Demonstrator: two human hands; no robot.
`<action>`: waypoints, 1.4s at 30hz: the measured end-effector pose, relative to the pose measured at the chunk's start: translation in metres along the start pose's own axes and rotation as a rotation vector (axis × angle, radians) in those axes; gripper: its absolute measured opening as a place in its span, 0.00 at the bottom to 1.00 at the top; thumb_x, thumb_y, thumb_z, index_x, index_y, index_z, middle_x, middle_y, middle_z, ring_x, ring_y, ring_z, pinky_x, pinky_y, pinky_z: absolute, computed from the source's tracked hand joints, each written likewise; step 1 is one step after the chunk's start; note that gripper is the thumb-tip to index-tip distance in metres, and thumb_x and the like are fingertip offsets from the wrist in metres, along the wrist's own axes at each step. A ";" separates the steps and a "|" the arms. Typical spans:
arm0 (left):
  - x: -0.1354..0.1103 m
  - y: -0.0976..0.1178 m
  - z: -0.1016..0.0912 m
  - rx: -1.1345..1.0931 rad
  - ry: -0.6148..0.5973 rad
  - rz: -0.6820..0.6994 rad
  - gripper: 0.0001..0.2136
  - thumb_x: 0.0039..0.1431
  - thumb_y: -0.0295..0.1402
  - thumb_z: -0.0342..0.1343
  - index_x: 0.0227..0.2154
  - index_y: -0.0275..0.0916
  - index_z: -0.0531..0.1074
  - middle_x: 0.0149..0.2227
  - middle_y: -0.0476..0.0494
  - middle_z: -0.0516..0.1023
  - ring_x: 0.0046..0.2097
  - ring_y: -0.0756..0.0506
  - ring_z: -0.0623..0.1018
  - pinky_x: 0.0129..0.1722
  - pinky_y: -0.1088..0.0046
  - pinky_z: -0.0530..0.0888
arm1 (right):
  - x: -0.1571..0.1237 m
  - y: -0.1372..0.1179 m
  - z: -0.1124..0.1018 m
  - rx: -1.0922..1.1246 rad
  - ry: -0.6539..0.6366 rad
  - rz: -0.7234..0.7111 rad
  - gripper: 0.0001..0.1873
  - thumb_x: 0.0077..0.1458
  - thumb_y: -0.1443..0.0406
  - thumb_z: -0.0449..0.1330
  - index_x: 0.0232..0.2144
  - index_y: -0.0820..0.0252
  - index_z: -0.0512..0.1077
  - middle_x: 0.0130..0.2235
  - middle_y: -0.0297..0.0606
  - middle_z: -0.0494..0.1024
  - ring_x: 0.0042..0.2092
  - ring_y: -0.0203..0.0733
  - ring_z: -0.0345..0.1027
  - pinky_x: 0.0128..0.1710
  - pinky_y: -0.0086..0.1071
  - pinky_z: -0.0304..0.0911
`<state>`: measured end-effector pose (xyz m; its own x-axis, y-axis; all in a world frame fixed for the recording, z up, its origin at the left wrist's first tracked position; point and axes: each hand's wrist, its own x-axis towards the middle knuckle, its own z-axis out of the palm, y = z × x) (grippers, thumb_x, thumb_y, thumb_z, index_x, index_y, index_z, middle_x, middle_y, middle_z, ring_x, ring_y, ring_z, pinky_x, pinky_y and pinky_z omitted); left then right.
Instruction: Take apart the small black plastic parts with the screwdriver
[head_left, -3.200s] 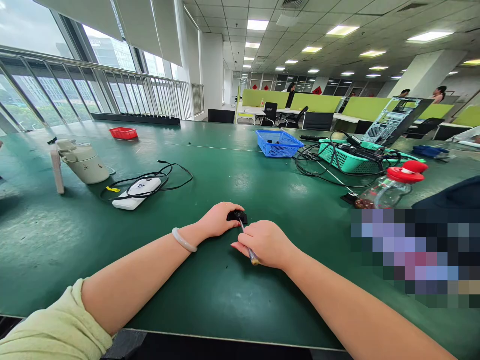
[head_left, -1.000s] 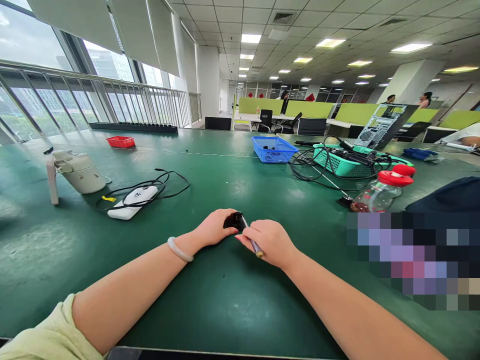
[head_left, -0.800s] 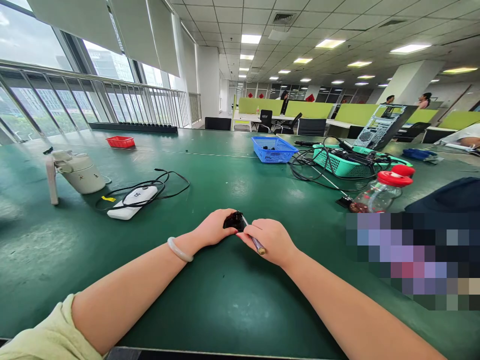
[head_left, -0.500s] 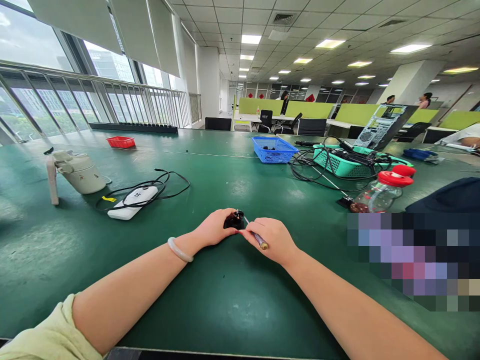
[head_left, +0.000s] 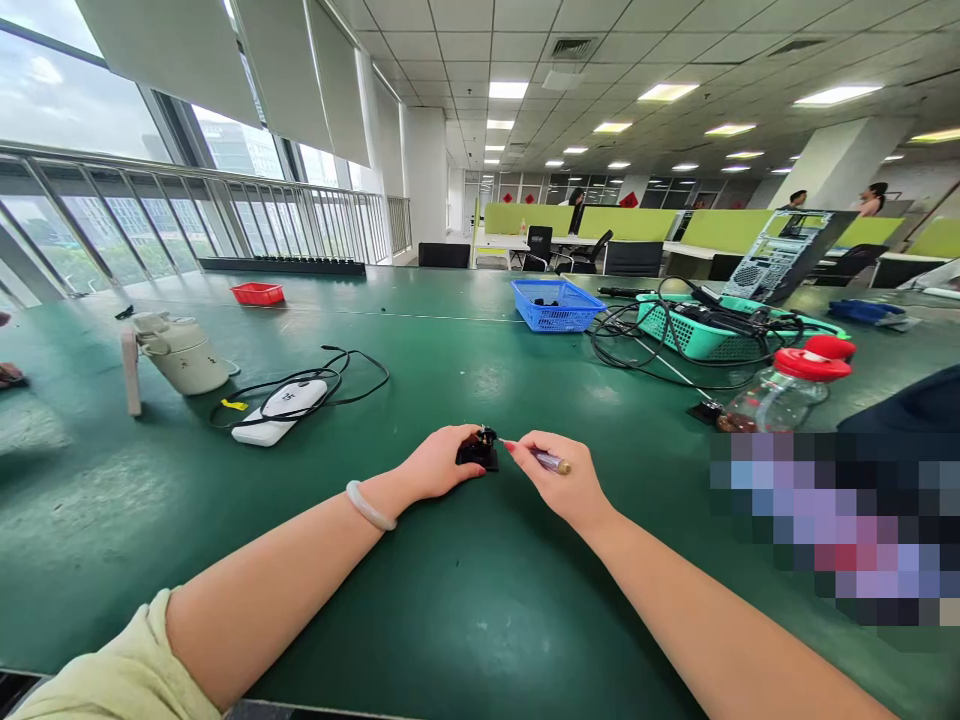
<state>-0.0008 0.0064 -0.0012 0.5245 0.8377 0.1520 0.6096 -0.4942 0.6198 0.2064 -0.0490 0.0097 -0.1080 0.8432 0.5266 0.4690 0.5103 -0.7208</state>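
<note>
Two grips: pinching black part (head_left: 481,461) in left hand (head_left: 442,464), newly sideways-swung screwdriver (head_left: 553,463) in right hand (head_left: 570,484), apparently for side access.

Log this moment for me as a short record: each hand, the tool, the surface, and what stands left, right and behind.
Left hand: holding a small black part at the table
Right hand: gripping a screwdriver by its handle
Tool tip: pointed at the black part; contact too small to tell
Surface: green tabletop
Left side: white device, beige bottle
Right side: jar with a red lid, teal basket holding cables
Further back: red tray, blue basket
</note>
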 end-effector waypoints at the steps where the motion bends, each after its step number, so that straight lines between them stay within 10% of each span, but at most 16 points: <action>1: 0.000 -0.001 0.000 -0.005 -0.003 0.011 0.23 0.52 0.33 0.65 0.52 0.40 0.74 0.51 0.40 0.81 0.51 0.39 0.79 0.55 0.60 0.74 | 0.000 0.001 0.000 0.043 0.020 0.048 0.23 0.60 0.50 0.58 0.20 0.57 0.69 0.20 0.31 0.66 0.23 0.34 0.57 0.24 0.30 0.54; 21: -0.002 0.005 -0.004 0.108 -0.025 0.084 0.20 0.56 0.33 0.62 0.53 0.40 0.75 0.51 0.38 0.81 0.52 0.39 0.78 0.56 0.60 0.72 | 0.012 0.008 -0.003 0.322 0.145 0.407 0.35 0.43 0.33 0.61 0.28 0.59 0.73 0.20 0.32 0.70 0.20 0.35 0.61 0.21 0.31 0.60; 42: -0.006 0.012 -0.006 0.112 -0.021 0.094 0.18 0.55 0.36 0.61 0.50 0.43 0.77 0.43 0.43 0.82 0.45 0.40 0.79 0.48 0.65 0.74 | 0.000 -0.005 -0.001 0.199 0.117 0.190 0.21 0.55 0.45 0.61 0.30 0.55 0.66 0.21 0.30 0.71 0.21 0.35 0.60 0.22 0.30 0.57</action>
<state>-0.0001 -0.0032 0.0095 0.5939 0.7822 0.1881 0.6195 -0.5938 0.5134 0.2051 -0.0517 0.0136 0.0725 0.9075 0.4137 0.2892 0.3778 -0.8795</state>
